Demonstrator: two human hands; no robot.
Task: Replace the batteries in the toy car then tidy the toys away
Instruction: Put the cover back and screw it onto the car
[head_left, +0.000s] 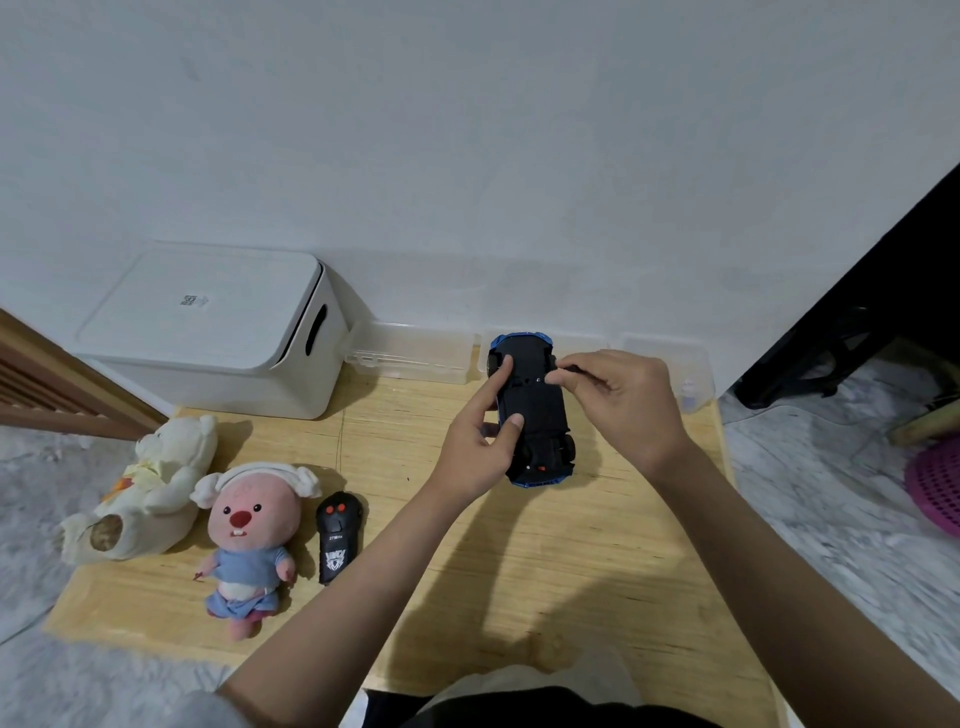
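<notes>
— Both hands on the toy car (535, 410)?
— Yes. We note it upside down above the table (519, 545); the left hand (480, 441) clamps its side, the right hand (623, 400) pinches a small dark tool at its underside.
— Other toys?
— We record two plush toys (208, 514) and a remote (337, 535) lying left, near a closed white box (218, 327).

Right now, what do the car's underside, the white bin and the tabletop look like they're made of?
Toy car underside: matte black moulded plastic, blue glossy shell at the edges. White bin: smooth opaque plastic, rounded corners, cut-out handle. Tabletop: pale wood or bamboo, going by the fine straight grain; possibly laminate.
</notes>
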